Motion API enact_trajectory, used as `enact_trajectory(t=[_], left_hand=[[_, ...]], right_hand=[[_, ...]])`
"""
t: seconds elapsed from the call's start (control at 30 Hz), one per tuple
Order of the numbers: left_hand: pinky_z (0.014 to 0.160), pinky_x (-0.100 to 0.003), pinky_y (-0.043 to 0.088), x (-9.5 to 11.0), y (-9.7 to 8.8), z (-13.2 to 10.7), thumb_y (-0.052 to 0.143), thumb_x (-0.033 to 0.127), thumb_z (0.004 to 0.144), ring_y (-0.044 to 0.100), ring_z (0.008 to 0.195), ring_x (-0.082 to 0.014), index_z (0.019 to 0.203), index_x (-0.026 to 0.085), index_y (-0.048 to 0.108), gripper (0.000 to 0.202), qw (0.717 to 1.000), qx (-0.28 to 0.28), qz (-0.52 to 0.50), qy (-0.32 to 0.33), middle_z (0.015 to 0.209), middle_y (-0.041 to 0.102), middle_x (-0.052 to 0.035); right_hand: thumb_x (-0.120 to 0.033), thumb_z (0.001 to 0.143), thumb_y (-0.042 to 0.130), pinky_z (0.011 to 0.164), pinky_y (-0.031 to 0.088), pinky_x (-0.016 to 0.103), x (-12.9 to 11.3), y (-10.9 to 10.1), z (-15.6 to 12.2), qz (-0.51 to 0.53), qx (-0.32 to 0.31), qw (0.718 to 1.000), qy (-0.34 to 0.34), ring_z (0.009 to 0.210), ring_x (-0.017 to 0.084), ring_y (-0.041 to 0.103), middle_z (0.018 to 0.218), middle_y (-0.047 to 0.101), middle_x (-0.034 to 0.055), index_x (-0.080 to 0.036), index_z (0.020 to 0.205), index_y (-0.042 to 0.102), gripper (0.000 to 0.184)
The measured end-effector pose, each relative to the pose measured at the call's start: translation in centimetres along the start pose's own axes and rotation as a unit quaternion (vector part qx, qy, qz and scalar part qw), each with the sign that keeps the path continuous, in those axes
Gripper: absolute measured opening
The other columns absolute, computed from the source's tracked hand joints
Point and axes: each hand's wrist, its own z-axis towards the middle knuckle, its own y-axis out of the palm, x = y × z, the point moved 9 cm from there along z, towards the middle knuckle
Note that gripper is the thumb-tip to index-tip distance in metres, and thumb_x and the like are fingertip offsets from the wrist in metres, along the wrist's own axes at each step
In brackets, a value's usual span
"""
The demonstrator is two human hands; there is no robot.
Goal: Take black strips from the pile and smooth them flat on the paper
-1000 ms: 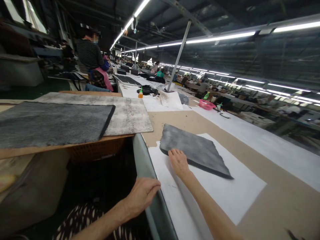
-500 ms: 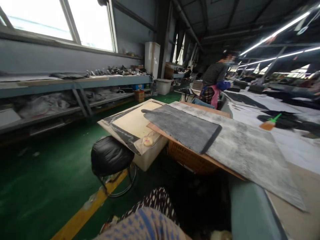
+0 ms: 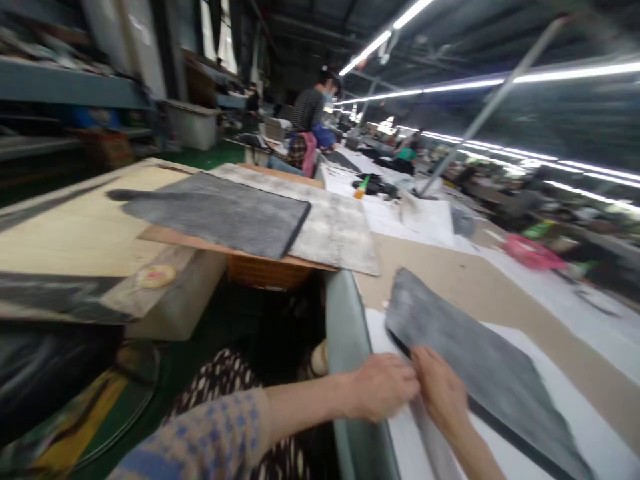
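Observation:
A grey, felt-like fabric piece (image 3: 475, 360) with a dark edge strip lies on white sheeting at the right. My left hand (image 3: 386, 387) is closed beside its near edge, fingers curled; what they hold, if anything, is hidden. Next to it, almost touching, my right hand (image 3: 441, 383) has its fingers bent and pressed together at the dark edge of the grey piece, pinching it. Both hands are slightly blurred. A second grey fabric piece (image 3: 225, 210) rests farther off on a mottled board (image 3: 340, 233).
A pale board (image 3: 85, 230) with a round yellowish disc (image 3: 156, 277) stands left. A black stool seat (image 3: 45, 373) is at the lower left. The table's rounded blue-grey edge (image 3: 345, 333) runs beside my knees. A co-worker (image 3: 307, 117) is farther back.
The view has swung right, bringing the near tabletop and its grey fabric piece into sight. Both my hands now show at that piece; earlier neither was visible.

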Motion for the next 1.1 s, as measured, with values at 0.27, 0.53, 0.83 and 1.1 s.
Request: enact_trajectory(t=[0.27, 0.53, 0.83, 1.1], left_hand=[[0.095, -0.032, 0.039, -0.7, 1.0, 1.8, 0.043, 0.012, 0.083, 0.05, 0.102, -0.0193, 0.101, 0.009, 0.053, 0.021, 0.998, 0.045, 0.001, 0.035, 0.103, 0.057, -0.0108], [0.091, -0.037, 0.039, -2.8, 1.8, 2.7, 0.041, 0.005, 0.078, 0.048, 0.101, -0.0242, 0.099, 0.007, 0.054, 0.025, 0.996, 0.003, 0.059, -0.063, 0.103, 0.055, -0.0149], [0.089, -0.038, 0.039, -4.5, 3.0, 2.3, 0.039, 0.003, 0.078, 0.048, 0.101, -0.0248, 0.102, 0.006, 0.054, 0.029, 0.987, -0.019, 0.068, -0.144, 0.103, 0.054, -0.0149], [0.086, -0.038, 0.041, -4.2, 3.1, 2.6, 0.039, -0.002, 0.074, 0.049, 0.098, -0.0245, 0.097, 0.006, 0.055, 0.029, 0.984, -0.051, 0.101, -0.136, 0.098, 0.054, -0.0148]], right_hand=[[-0.02, 0.091, 0.034, 0.062, 0.029, 0.025, 3.5, -2.9, -1.7, -0.107, -0.002, 0.991, 0.075, 0.075, 0.014, 0.051, 0.076, 0.056, 0.0004, -0.02, 0.075, 0.055, 0.026], [-0.017, 0.09, 0.038, 0.059, 0.027, 0.026, 3.8, -2.7, -1.8, -0.147, -0.009, 0.984, 0.101, 0.075, 0.013, 0.053, 0.083, 0.058, 0.0003, -0.021, 0.082, 0.056, 0.02], [-0.008, 0.083, 0.043, 0.063, 0.031, 0.028, 1.2, -2.3, -1.6, -0.137, -0.023, 0.988, 0.062, 0.081, 0.02, 0.052, 0.09, 0.055, 0.0062, -0.018, 0.084, 0.053, 0.015], [-0.018, 0.085, 0.041, 0.066, 0.039, 0.03, 6.7, -3.3, -1.3, 0.029, 0.056, 0.972, 0.226, 0.076, 0.019, 0.058, 0.08, 0.06, 0.0071, -0.017, 0.074, 0.055, 0.018]])
